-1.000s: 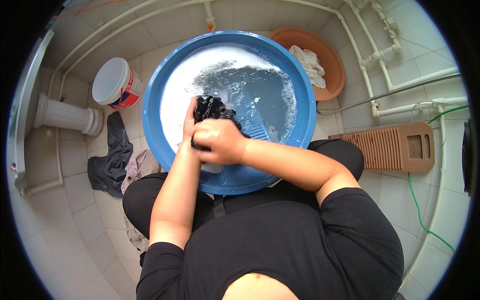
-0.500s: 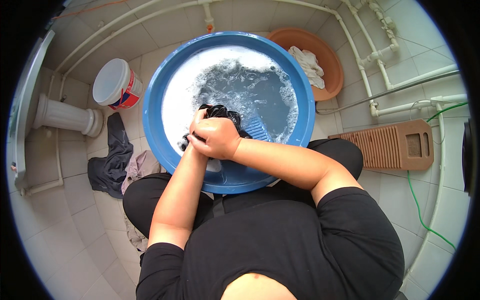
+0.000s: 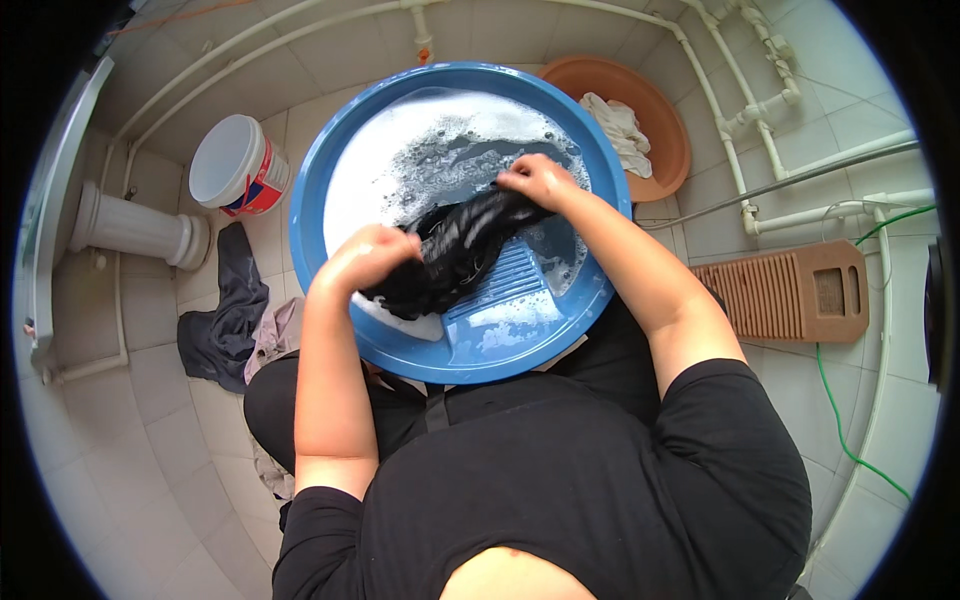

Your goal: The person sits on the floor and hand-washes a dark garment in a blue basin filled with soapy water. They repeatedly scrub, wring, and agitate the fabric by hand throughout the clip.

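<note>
A wet black garment point(image 3: 455, 255) stretches between my hands over a large blue basin point(image 3: 308, 215) of soapy water. My left hand point(image 3: 372, 258) is closed on its left end, low over the foam. Farther off and to the right, my right hand point(image 3: 541, 183) pinches the other end above the water. What sort of garment it is I cannot tell. Under it, the ribbed washboard slope point(image 3: 505, 280) moulded into the basin shows at the near side, with suds on its lower part. White foam point(image 3: 365, 165) covers the water's left and far sides.
A brown basin point(image 3: 670, 150) with white cloth point(image 3: 618, 130) stands behind at the right. A white bucket point(image 3: 225, 165) is at the left, near dark clothing point(image 3: 230, 310) and a pinkish garment point(image 3: 277, 338) on the floor. A brown washboard point(image 3: 780, 290) lies right; pipes line the walls.
My hands, clasped together on the bunched black garment before, have moved apart. The right went to the far right, the left slightly left, and the garment is now spread between them.
</note>
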A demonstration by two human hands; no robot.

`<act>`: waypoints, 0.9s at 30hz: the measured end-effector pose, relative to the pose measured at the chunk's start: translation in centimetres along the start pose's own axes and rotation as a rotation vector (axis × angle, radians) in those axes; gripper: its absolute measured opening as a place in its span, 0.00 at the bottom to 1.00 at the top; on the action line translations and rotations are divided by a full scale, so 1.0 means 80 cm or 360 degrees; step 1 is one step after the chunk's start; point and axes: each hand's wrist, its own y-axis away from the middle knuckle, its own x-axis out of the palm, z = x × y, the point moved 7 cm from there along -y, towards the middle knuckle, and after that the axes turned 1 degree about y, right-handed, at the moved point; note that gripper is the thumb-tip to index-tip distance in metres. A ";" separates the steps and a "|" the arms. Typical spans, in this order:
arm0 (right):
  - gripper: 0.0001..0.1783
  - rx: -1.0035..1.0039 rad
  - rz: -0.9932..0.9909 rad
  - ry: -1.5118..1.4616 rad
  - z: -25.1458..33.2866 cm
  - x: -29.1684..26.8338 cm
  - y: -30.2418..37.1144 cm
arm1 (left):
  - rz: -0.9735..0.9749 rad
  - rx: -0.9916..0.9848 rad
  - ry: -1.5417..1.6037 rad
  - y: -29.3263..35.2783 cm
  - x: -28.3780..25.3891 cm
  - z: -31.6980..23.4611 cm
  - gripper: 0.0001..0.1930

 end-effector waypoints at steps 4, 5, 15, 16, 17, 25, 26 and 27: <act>0.27 -0.0115 0.0104 0.0516 0.011 0.025 0.014 | 0.0014 -0.0165 -0.0433 -0.010 0.024 0.006 0.16; 0.26 -0.0100 0.0236 0.0582 0.020 0.025 0.010 | -0.0342 0.0166 -0.0383 -0.016 0.010 -0.003 0.16; 0.40 -0.0219 -0.0183 0.0148 0.012 0.029 0.001 | -0.0572 0.0207 0.0251 -0.034 0.012 0.017 0.13; 0.42 -0.0131 0.0085 0.0221 0.009 0.040 0.008 | -0.0608 0.0360 0.0910 -0.032 0.008 0.020 0.07; 0.41 -0.0006 0.0217 0.0116 -0.001 0.046 0.008 | -0.0679 0.0505 0.1363 -0.031 0.001 0.020 0.05; 0.21 -0.0471 -0.0576 -0.0315 0.099 0.035 0.028 | -0.0459 0.0411 0.2768 -0.064 0.035 0.042 0.21; 0.18 -0.0721 -0.0587 -0.0405 0.157 0.031 0.054 | -0.0460 0.0423 0.2764 -0.061 0.034 0.048 0.21; 0.15 -0.0864 -0.0583 -0.0428 0.201 0.029 0.082 | -0.0420 0.0337 0.2755 -0.067 0.038 0.064 0.24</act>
